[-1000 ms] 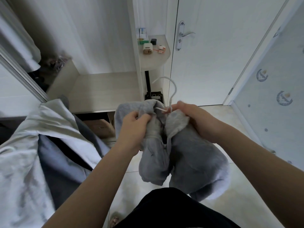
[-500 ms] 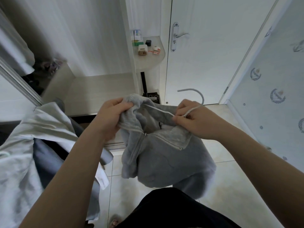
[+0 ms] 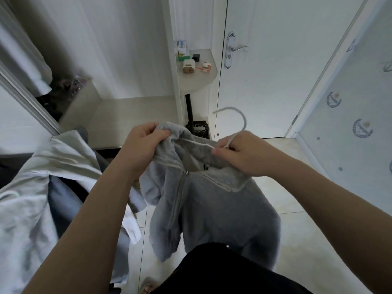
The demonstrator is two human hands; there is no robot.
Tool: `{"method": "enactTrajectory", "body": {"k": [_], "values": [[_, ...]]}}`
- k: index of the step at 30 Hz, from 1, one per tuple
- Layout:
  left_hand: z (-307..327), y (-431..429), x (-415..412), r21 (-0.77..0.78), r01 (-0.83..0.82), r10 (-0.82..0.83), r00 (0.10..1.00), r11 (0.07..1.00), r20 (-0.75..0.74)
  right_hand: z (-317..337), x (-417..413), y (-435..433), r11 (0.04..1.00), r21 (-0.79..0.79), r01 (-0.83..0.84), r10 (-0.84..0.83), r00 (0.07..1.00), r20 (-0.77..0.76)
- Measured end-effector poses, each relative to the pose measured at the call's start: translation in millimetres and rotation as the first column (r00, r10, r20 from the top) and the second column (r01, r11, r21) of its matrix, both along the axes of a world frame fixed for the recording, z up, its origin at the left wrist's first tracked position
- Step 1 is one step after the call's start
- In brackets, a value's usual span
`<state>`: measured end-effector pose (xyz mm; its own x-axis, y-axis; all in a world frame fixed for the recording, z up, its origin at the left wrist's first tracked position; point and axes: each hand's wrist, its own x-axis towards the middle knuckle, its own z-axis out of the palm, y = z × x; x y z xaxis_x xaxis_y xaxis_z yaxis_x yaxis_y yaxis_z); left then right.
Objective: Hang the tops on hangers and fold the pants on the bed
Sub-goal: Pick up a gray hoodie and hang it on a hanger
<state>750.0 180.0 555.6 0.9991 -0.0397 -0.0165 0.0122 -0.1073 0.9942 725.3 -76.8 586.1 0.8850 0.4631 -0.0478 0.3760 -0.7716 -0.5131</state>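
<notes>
1. Head view is showing a grey fleece zip top [image 3: 212, 209] hanging in mid-air between both hands, in front of the person's waist and above the tiled floor [image 3: 297, 209].
2. Its collar is being held spread open. A zip is running down the front from a small metal pull at the collar's base, and the body is drooping in soft folds.
3. The left hand [image 3: 144, 145] is gripping the collar's left edge, fingers curled round a bunch of fleece.
4. The right hand [image 3: 244, 153] is pinching the neck of a white hanger [image 3: 239, 117] together with the collar's right side, fingers curled. One hanger arm is lying across the open collar toward the left hand, and the hook is arching up above the right hand.
5. Behind the top, an open wardrobe compartment [image 3: 137, 115] is showing its pale wood-grain base.
6. Just right of it, a rounded corner shelf [image 3: 203, 81] is holding a green-and-white box [image 3: 181, 50], a black cube [image 3: 196, 57], a white charger block [image 3: 188, 65] and a small orange-and-white item [image 3: 205, 65], each standing apart.
7. A white garment [image 3: 42, 187] and a blue-grey garment [image 3: 61, 200] are hanging draped at the left, close beside the left forearm.
8. A sliding-door rail [image 3: 25, 98] is running diagonally along the left edge.
9. A closed white door [image 3: 286, 71] with a lever handle [image 3: 237, 48] is standing beyond the right hand, and a patterned wall [image 3: 350, 124] is bounding the right side.
10. The tiled floor is stretching between that wall and the hanging top.
</notes>
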Motion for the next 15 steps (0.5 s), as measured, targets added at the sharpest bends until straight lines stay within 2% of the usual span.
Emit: {"method": "enactTrajectory", "body": {"k": [2, 6, 9, 12, 14, 15], "values": [[-5, -1, -4, 0.086, 0.026, -0.026, 1.000, 0.996, 0.005, 2, 3, 0, 0.997, 0.078, 0.003, -0.006, 0.999, 0.048], [-10, -6, -13, 0.208, 0.013, -0.025, 0.998, 0.978, 0.058, 0, 6, 2, 0.994, 0.099, -0.040, 0.034, 0.998, 0.058], [-10, -10, -22, 0.192, 0.043, -0.068, 0.989, 0.980, 0.129, -1, 9, 0, 0.996, 0.069, -0.057, 0.057, 0.998, -0.002], [-12, -13, -26, 0.194, 0.078, -0.105, 0.985, 0.978, 0.135, -3, 9, -1, 0.997, 0.044, -0.069, 0.071, 0.997, -0.029], [-17, -13, -26, 0.361, 0.009, -0.072, 0.985, 0.932, 0.160, -5, 8, -2, 0.995, 0.088, -0.040, 0.042, 0.999, -0.015], [-22, -11, -25, 0.516, -0.075, -0.035, 0.979, 0.854, 0.201, -6, 7, -3, 0.993, 0.115, -0.024, 0.025, 1.000, -0.006]]}}
